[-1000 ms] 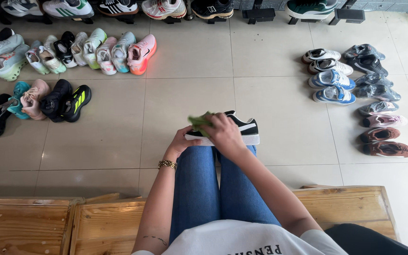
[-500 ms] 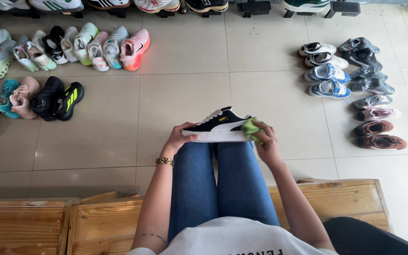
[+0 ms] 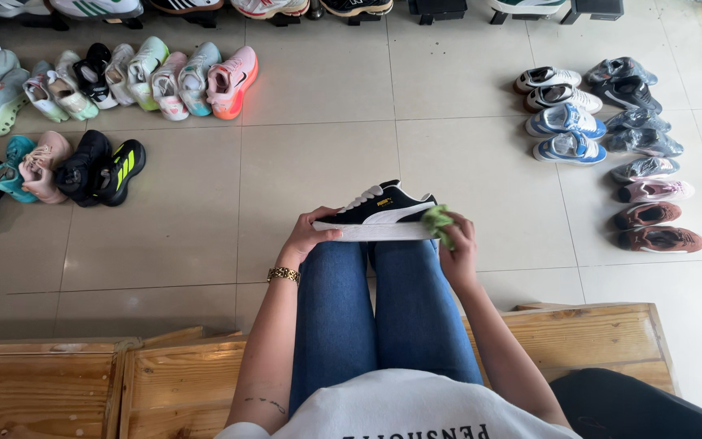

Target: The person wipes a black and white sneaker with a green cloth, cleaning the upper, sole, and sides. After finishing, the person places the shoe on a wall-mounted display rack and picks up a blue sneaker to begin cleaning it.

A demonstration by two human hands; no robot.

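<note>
A black sneaker with a white stripe and white sole rests sideways on my knees, sole edge toward me. My left hand grips its toe end. My right hand holds a crumpled green cloth pressed against the heel end of the shoe. A gold bracelet sits on my left wrist. My legs in blue jeans stretch out below the shoe.
Rows of colourful sneakers lie on the tiled floor at the left, with darker pairs below them. More shoes are lined up at the right. I sit on a wooden bench.
My right hand swept the green cloth from the toe end along the shoe to the heel end. The shoe tipped onto its side, and my left hand kept its hold on the toe.
</note>
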